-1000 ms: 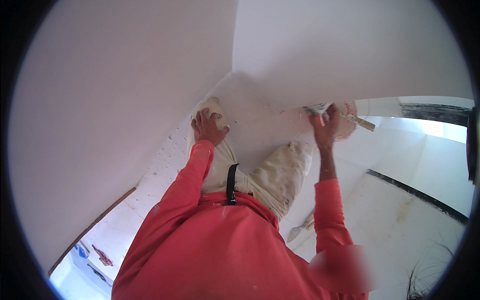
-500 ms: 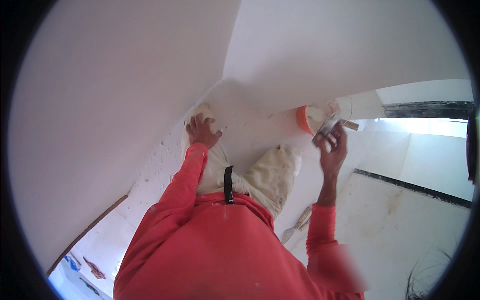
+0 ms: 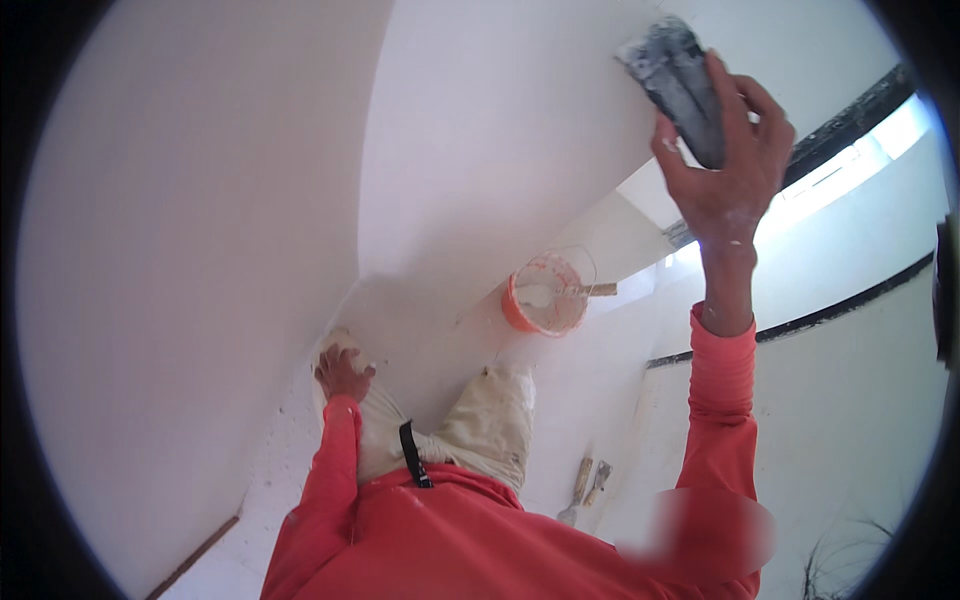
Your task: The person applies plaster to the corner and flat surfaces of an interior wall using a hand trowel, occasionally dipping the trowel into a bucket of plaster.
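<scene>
My right hand (image 3: 735, 165) is raised at the upper right, fingers and thumb closed around a dark grey, flat putty spreader (image 3: 684, 92) smeared with white. The spreader lies against or just in front of the white wall (image 3: 520, 120); I cannot tell whether it touches. Lower left, my left hand (image 3: 344, 374) rests on the knee of my cream trousers (image 3: 385, 430), its fingers spread and holding nothing. Between the two hands, farther down, stands an orange bucket (image 3: 518, 306) with whitish paste inside. A tool with a wooden handle (image 3: 602, 290) sticks out over its rim.
Another white wall (image 3: 200, 250) rises close on my left and meets the first in a corner. Two scrapers (image 3: 583, 485) lie on the pale floor to the right of my legs. A dark strip (image 3: 840, 125) runs beside a bright opening at the right.
My right hand has gone up and away from the bucket to the wall, carrying the spreader. The view has shifted, showing the whole bucket. My left hand stays on the knee.
</scene>
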`<state>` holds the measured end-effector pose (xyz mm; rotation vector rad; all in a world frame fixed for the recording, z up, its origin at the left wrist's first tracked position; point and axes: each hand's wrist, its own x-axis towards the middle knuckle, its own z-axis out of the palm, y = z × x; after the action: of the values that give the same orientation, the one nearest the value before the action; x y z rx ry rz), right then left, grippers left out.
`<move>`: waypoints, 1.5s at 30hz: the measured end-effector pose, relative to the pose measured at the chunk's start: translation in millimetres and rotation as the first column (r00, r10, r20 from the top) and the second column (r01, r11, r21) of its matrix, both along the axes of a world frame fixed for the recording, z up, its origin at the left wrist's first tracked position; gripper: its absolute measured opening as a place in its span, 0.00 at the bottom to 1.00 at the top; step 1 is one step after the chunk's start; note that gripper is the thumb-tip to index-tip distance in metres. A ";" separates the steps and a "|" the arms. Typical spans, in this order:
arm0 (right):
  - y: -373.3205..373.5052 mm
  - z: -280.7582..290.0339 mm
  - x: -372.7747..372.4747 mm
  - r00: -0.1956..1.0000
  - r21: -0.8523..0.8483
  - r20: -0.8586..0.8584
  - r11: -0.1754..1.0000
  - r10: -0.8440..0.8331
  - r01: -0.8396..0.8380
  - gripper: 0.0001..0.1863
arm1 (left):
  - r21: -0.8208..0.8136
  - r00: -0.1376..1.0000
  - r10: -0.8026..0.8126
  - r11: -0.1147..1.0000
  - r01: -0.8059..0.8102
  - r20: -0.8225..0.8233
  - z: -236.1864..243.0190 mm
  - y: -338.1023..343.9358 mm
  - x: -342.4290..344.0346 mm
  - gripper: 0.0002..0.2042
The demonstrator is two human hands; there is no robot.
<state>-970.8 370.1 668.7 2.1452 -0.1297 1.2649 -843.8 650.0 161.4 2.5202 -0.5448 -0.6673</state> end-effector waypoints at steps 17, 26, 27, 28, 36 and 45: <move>6.8 -70.3 -24.5 0.975 0.095 -0.170 0.982 -0.145 0.163 0.36 | -0.017 0.998 -0.014 1.000 0.015 0.059 2.9 5.8 4.3 0.24; -1.3 -83.1 -34.3 0.956 0.148 -0.294 0.987 -0.023 0.070 0.36 | -0.025 0.998 -0.031 0.999 0.033 0.062 2.6 1.3 2.0 0.24; 4.7 -107.4 -36.3 0.907 0.176 -0.420 0.981 -0.005 0.087 0.35 | -0.020 0.997 -0.036 0.999 0.037 0.075 -1.7 6.9 5.6 0.24; 3.9 -132.1 -42.6 0.845 0.169 -0.533 0.975 -0.031 0.142 0.35 | -0.016 0.996 -0.053 0.998 0.054 0.078 -6.3 10.3 3.9 0.24; -5.0 -129.4 -89.8 0.948 0.710 -0.311 0.679 0.061 0.189 0.32 | -0.057 0.996 -0.053 0.997 0.057 0.077 1.7 4.4 12.2 0.24; -93.2 -311.4 -193.0 0.880 0.853 -0.475 -0.261 -0.029 0.452 0.27 | 0.039 0.996 -0.085 0.996 0.083 0.032 15.1 -3.0 1.7 0.23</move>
<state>-1163.9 277.0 357.3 3.1741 -2.1081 0.2833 -842.1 647.0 176.4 2.5596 -0.6588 -0.6732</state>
